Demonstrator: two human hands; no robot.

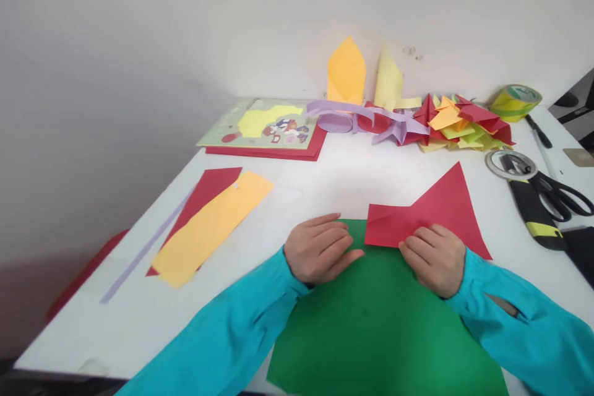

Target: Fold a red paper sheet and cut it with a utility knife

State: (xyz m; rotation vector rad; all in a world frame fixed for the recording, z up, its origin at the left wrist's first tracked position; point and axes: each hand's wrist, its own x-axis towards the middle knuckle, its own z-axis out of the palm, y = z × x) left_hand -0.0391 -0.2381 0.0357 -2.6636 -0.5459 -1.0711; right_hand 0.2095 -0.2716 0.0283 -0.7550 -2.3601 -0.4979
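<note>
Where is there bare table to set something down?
One bare patch of the table lies between the folded papers behind and the red paper under the right hand. Another lies front-left, between the orange strip and left sleeve. It's crowded at right around the scissors, and back right around the yellow tape.

No word, brand or number can be read across the white desk [338, 185]. The pale booklet [223, 127] at 11 o'clock bears small printed figures [286, 130], any lettering too blurred to make out. Faint marks [413, 53] on the wall [139, 25] toward 2 o'clock form no legible sign. Any print on the yellow tape roll [508, 108], past 2 o'clock, or the black-and-yellow tool [529, 207] at 3 o'clock is too small to tell.
</note>
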